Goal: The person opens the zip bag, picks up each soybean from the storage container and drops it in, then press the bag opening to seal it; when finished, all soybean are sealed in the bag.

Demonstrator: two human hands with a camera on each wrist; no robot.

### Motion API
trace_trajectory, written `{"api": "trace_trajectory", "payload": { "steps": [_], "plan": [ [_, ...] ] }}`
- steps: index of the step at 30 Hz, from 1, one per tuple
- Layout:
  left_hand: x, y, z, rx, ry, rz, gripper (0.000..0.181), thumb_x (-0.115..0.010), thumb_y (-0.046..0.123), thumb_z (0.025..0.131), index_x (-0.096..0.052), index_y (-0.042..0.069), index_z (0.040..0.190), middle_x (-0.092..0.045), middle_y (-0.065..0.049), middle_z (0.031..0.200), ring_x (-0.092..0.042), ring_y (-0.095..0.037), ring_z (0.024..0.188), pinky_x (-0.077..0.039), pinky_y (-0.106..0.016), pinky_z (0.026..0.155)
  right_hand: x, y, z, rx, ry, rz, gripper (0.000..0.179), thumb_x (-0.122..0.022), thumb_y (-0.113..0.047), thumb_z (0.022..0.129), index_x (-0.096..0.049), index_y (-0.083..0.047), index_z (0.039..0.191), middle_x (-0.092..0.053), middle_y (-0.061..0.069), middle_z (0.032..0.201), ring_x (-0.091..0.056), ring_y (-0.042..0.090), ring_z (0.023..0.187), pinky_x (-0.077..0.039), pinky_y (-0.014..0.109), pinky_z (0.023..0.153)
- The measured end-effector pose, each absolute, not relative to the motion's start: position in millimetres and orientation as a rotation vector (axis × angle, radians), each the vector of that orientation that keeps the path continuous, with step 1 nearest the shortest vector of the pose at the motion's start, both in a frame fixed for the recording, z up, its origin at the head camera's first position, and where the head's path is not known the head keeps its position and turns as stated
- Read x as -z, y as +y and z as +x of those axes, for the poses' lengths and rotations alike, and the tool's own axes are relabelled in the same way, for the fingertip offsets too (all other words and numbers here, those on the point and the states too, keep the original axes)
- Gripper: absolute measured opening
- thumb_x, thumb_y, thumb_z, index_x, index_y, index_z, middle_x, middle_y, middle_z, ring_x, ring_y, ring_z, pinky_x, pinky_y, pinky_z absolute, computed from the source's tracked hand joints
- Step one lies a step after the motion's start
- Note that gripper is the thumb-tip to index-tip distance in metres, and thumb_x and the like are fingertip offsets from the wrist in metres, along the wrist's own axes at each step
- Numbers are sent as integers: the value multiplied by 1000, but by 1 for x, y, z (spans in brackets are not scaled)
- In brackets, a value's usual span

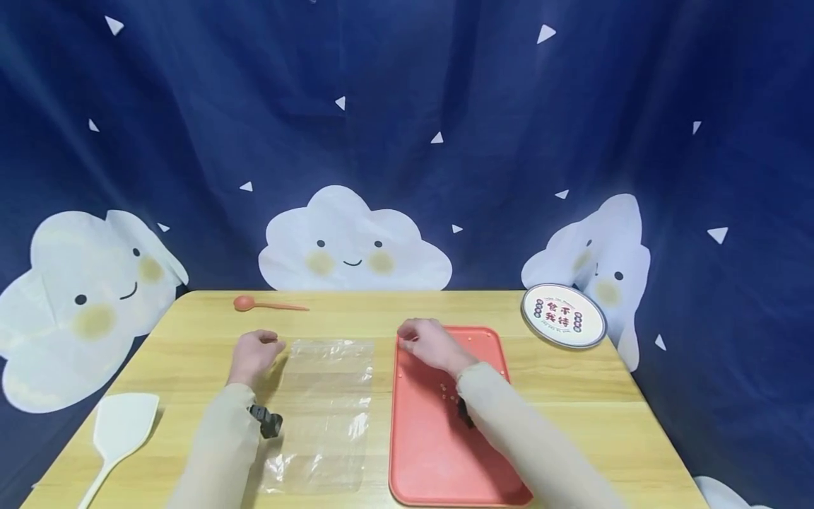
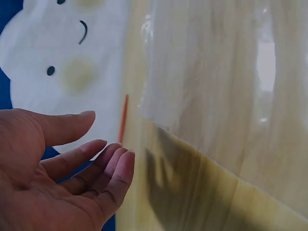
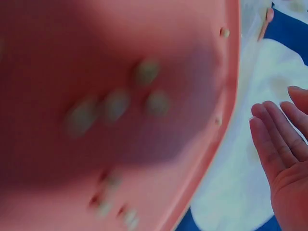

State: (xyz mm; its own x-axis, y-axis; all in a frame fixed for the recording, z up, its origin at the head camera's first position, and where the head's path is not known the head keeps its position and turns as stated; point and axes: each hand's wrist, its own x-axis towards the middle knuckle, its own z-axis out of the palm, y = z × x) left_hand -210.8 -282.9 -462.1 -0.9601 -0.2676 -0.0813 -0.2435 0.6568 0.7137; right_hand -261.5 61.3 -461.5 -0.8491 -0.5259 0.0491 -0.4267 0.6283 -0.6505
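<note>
My left hand [image 1: 254,351] hovers beside the far left corner of a clear plastic bag [image 1: 327,417] lying flat on the table. In the left wrist view its fingers [image 2: 108,171] bend loosely, thumb apart, with nothing between them. The right hand [image 1: 432,343] hangs over the far left corner of a red tray [image 1: 422,452]. Its fingers [image 3: 269,139] look nearly straight and hold nothing in the right wrist view. Several small pale pieces [image 3: 157,103], like beans or kernels, lie scattered on the tray; they are blurred, so their kind is unclear.
A red spoon [image 1: 244,303] lies at the table's far left. A white spatula [image 1: 125,424] rests at the near left. An oval plate [image 1: 564,341] with printed characters sits at the far right. A dark blue curtain [image 1: 394,71] with clouds hangs behind the wooden table [image 1: 591,417].
</note>
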Motion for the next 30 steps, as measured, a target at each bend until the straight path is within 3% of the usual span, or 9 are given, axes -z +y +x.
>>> {"api": "trace_trajectory", "payload": {
  "steps": [6,14,24,30],
  "plan": [
    [472,-285,-227,1275,-2807,518,39,-64,14,90,-59,-13,118,-58,-32,121,-51,-47,115,-45,-54,95,467,22,-273,944,2697,-825,28,-66,-7,93,-66,0,121,-68,9,114,-63,22,107,-51,33,94],
    [483,-279,-237,1244,-2857,483,46,-65,13,90,-52,-15,124,-59,-32,118,-55,-45,109,-47,-52,94,480,-13,-279,654,2779,-801,33,-68,-13,93,-65,-6,125,-63,6,118,-58,22,113,-48,32,100],
    [488,-268,-243,1038,-2932,381,34,-68,3,84,-57,-13,112,-59,-24,103,-54,-40,101,-47,-53,92,488,-32,-279,315,2918,-816,28,-71,-11,87,-69,-12,115,-58,4,108,-55,20,100,-53,33,84],
    [490,-266,-243,1039,-2946,405,14,-67,1,84,-61,-7,94,-62,-20,91,-56,-37,91,-49,-50,84,490,-33,-280,368,2918,-787,13,-69,-5,84,-69,-12,95,-53,1,91,-53,20,90,-52,31,77]
  ]
}}
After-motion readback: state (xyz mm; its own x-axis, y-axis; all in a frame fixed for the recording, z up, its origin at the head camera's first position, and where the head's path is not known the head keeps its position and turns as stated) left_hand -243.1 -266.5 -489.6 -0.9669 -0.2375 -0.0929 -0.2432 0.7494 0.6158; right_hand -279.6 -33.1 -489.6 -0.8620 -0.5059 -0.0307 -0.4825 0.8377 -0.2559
